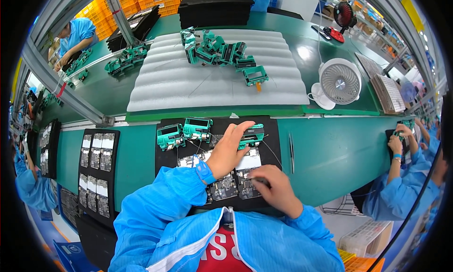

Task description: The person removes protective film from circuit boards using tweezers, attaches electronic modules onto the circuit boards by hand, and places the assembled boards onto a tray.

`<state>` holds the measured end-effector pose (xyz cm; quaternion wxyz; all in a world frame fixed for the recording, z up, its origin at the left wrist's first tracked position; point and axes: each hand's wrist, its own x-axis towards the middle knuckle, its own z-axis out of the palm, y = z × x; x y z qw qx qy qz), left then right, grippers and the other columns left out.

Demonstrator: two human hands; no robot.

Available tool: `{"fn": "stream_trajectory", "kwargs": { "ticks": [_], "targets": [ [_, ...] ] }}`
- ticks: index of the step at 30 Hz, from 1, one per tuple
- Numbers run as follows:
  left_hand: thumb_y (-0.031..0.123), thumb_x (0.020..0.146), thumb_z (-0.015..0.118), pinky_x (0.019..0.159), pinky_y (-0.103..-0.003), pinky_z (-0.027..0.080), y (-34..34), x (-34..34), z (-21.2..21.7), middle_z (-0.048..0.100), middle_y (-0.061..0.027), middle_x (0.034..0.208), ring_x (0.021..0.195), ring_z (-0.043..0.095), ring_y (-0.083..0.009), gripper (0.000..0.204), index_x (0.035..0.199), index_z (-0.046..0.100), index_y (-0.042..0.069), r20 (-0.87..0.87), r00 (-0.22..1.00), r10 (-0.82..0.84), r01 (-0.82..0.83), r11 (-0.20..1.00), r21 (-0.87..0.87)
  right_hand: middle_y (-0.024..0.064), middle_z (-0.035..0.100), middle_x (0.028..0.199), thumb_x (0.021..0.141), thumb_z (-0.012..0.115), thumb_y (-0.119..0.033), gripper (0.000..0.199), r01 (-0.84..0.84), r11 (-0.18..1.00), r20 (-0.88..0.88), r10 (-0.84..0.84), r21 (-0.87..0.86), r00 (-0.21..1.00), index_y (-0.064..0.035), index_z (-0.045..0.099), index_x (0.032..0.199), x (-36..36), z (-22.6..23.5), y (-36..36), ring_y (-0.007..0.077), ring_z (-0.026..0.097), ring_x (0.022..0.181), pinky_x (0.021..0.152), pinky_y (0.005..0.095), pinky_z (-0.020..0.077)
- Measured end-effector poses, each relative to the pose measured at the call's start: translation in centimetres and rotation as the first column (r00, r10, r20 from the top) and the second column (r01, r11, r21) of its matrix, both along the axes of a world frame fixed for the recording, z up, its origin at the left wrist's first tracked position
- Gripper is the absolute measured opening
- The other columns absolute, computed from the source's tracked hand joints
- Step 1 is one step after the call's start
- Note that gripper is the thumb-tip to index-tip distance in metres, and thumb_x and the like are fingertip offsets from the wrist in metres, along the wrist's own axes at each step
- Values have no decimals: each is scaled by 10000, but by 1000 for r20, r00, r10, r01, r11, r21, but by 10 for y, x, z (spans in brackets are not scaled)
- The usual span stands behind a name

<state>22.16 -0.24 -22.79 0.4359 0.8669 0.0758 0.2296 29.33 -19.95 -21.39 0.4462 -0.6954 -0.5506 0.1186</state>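
My left hand (229, 152), with a blue band at its wrist, grips a small green plastic housing (251, 136) between thumb and fingers. The housing rests at the far right of a black foam tray (269, 154). My right hand (278, 189) is closed in a pinch above a circuit board (248, 189) with a pale upper part. Something small and dark shows at its fingertips, too blurred to name. Two more green housings, one (197, 128) beside the other (170, 136), sit at the tray's far left, thin wires running from them. More circuit boards (224, 188) lie in the tray, partly covered by my hands.
Tweezers (291, 152) lie right of the tray. A second black tray of boards (113, 177) stands left. Beyond, several green housings (222, 53) lie on white foam padding (160, 83), near a white fan (339, 81). Co-workers sit at the right (401, 187) and far left (78, 36).
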Motion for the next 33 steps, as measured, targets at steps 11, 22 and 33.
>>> {"fn": "stream_trajectory", "kwargs": {
  "ticks": [11, 22, 33],
  "targets": [
    [-80, 820, 683, 898, -443, 501, 5, -2, 2, 513, -181, 1183, 1061, 581, -410, 772, 1482, 373, 169, -51, 998, -42, 40, 998, -43, 75, 645, 837, 759, 725, -68, 172, -49, 995, 561, 92, -90, 823, -70, 661, 918, 45, 17, 47, 288, 638, 782, 661, 411, 509],
    [-83, 832, 639, 800, -509, 526, 7, -4, 1, 482, -192, 1146, 964, 614, -458, 770, 1485, 374, 227, -82, 996, -44, 40, 998, -49, 50, 602, 798, 774, 651, -91, 117, 9, 978, 663, 133, -207, 737, -80, 609, 883, 35, 18, 57, 233, 629, 742, 592, 374, 499],
    [156, 848, 723, 988, -518, 436, 1, 3, -13, 536, -231, 1236, 1185, 535, -439, 778, 1526, 341, 146, 54, 998, -14, 4, 981, 195, 79, 670, 869, 697, 740, -14, 272, 75, 995, 491, -32, -67, 870, -92, 681, 950, 34, 18, 26, 290, 660, 807, 674, 396, 526]
  ]
}}
